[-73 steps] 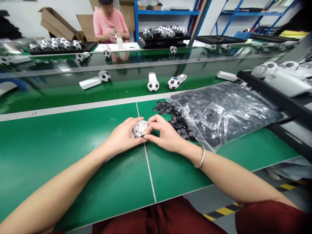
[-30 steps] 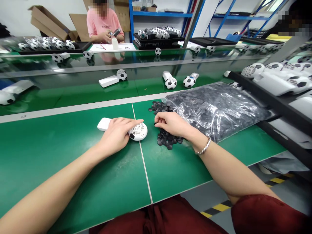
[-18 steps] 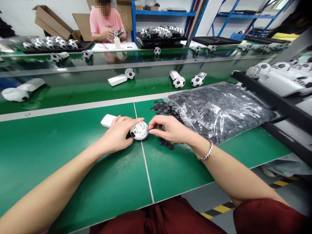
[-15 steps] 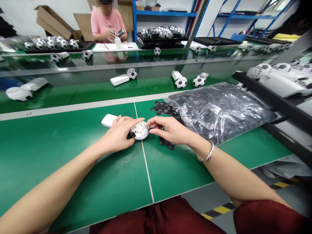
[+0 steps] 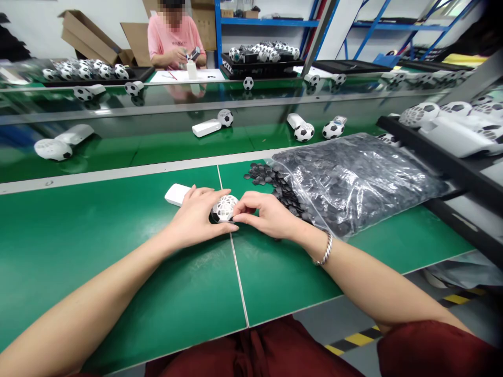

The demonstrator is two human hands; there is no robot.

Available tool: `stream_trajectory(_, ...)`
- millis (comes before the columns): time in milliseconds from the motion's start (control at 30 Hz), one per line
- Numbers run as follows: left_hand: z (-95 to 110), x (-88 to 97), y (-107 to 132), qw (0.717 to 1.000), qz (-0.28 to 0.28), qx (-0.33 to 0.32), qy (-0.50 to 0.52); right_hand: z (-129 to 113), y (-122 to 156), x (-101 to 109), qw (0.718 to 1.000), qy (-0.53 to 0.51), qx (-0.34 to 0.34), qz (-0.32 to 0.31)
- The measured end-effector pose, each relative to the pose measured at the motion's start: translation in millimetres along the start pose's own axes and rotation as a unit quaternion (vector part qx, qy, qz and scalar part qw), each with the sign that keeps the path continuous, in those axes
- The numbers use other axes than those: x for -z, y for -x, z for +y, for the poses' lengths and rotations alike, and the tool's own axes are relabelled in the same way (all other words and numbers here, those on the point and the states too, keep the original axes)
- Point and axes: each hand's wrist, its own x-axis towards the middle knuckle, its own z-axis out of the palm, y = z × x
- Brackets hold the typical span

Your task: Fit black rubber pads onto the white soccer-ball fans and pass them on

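Back from the near edge of the desk [image 5: 188, 298], the left hand [image 5: 196, 213] holds the ball [image 5: 225, 206], black-patched low, unfilled above; the right hand [image 5: 267, 214] touches it, its grip unclear. Loose black pieces [image 5: 288, 196] lie toward the far edge.

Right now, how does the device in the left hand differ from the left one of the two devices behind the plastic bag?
The held device has the left hand around it; the far device has no hand on it. The held device's head shows mostly open white lattice; the far device's shows several black patches. Both have a white handle and a ball-like head.
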Motion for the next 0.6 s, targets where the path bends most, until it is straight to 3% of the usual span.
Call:
stream_trajectory(267, 6, -3.6, 0, 0.999, 0.032, 0.025, 0.003, 7, 0, -6, 0.998, -0.006, -0.035, 0.046)
stream_trajectory(467, 9, -3.3, -3, 0.997, 0.055, 0.016, 0.043, 10, -1, -11, 0.979, -0.165, -0.115, 0.003)
stream_trajectory(600, 9, -4.5, -3, 0.995, 0.066, 0.021, 0.074, 8, -2, -15, 0.978, -0.166, -0.121, 0.024)
